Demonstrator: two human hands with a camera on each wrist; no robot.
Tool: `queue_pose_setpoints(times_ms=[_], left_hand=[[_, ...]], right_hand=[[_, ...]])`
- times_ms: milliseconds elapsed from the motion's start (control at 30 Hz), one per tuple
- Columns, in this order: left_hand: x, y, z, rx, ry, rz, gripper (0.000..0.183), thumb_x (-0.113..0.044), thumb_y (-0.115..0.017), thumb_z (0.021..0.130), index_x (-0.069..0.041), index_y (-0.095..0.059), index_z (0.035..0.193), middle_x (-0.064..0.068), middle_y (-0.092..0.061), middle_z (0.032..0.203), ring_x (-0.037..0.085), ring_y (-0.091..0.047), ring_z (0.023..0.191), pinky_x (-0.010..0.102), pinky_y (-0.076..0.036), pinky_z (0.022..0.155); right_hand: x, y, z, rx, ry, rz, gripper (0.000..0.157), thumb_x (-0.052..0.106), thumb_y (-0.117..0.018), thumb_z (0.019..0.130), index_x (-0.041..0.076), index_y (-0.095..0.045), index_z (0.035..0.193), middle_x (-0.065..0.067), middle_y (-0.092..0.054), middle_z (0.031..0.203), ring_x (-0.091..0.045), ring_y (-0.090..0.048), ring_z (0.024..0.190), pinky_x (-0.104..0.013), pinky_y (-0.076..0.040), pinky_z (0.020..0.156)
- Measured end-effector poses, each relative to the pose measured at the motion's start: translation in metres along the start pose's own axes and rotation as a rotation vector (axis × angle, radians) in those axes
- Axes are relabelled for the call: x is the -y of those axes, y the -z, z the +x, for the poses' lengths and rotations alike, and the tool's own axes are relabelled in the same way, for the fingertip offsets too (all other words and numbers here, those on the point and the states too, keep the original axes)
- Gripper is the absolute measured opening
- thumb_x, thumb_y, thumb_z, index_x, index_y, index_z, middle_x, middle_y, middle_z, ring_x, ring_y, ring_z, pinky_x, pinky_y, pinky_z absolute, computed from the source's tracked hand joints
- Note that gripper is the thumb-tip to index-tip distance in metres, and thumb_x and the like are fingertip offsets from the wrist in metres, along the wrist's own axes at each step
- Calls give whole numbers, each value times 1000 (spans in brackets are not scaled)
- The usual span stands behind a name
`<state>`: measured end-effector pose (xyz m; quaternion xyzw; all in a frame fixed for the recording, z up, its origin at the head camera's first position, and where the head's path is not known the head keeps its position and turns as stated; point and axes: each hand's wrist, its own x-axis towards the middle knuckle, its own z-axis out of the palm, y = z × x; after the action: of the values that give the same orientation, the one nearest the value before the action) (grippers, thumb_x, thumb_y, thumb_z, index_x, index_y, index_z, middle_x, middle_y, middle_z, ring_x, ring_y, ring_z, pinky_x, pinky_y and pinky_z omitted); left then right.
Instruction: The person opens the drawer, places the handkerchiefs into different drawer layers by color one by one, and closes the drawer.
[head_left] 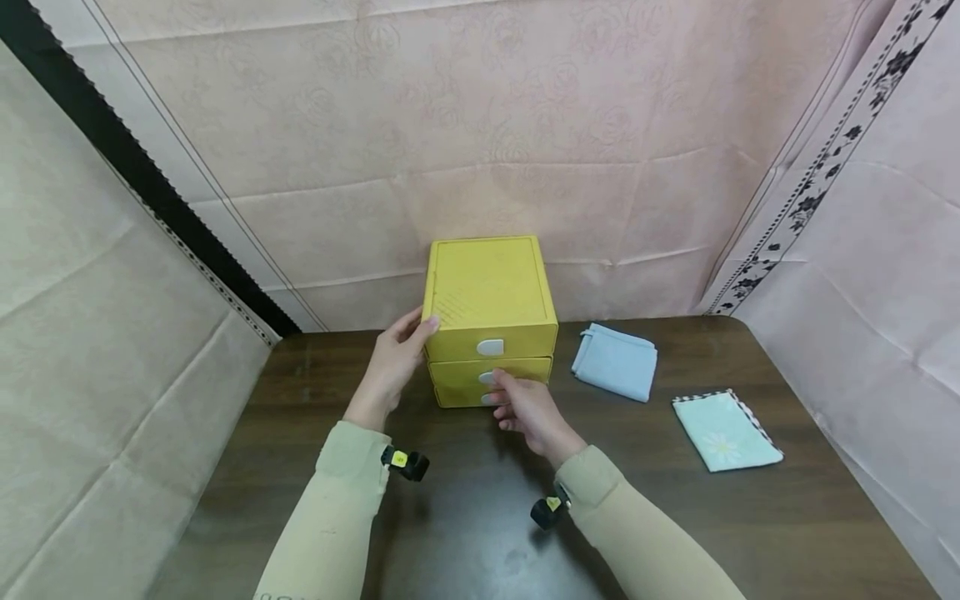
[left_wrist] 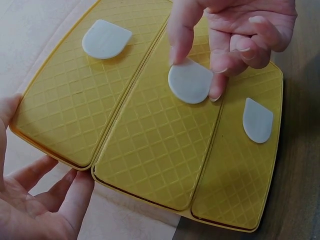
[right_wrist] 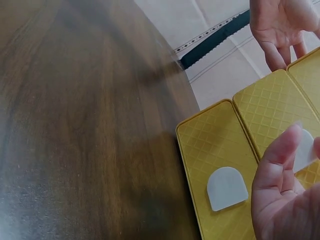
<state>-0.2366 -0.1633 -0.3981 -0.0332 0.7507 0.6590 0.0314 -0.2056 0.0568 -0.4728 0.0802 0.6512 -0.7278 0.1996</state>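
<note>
A small yellow box of stacked drawers (head_left: 491,279) stands near the table's back edge. Its fronts have a raised diamond pattern and white rounded pull tabs. My left hand (head_left: 396,360) grips the box's left side, thumb at the upper front corner and fingers along the side wall. With thumb and fingers, my right hand (head_left: 528,412) pinches the middle drawer's white tab (left_wrist: 190,82). The top tab (left_wrist: 106,40) and the bottom tab (left_wrist: 258,120) are untouched on either side of it. All the drawer fronts sit flush in the left wrist view.
To the right of the box lies a folded light blue cloth (head_left: 617,362). Farther right is a mint cloth (head_left: 727,432) with a checked edge and a pale flower. The dark wooden table (head_left: 465,533) is surrounded by pale hanging fabric (head_left: 480,125).
</note>
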Motion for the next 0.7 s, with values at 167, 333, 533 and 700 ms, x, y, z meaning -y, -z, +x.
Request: queue_pose_setpoints(times_ms=[167,333,533,700], left_hand=[[-1,0,0,-3,-4,-4,71,-62,-67,81,-31,-48,142,0,-46,142,18,-49,123,43,-42,103],[-1,0,0,-2,-5,-4,73,-63,-67,80,-31,-48,143,-1,-46,142,17,-50,122,39,-44,101],[-1,0,0,2,2,-5,72,-62,-67,81,-31,-48,143,0,-46,142,18,-50,123,38,-44,101],[-1,-1,0,0,12,-13,71,-61,-67,81,-31,-48,143,0,-46,142,18,-50,123,37,-45,100]], right_hand=[[-2,1,-8,12,8,-29,59,54,-60,91,1,-64,117,-10,-62,97,-18,-55,73,-27,-53,63],[-6,1,-16,15,12,-33,64,55,-60,91,-1,-62,120,-9,-62,96,-18,-56,72,-28,-53,62],[-12,1,-23,22,18,-40,60,55,-60,90,1,-65,117,-10,-63,94,-18,-56,71,-28,-53,61],[-16,2,-28,25,30,-54,59,57,-61,89,3,-66,113,-10,-63,95,-19,-56,72,-29,-53,62]])
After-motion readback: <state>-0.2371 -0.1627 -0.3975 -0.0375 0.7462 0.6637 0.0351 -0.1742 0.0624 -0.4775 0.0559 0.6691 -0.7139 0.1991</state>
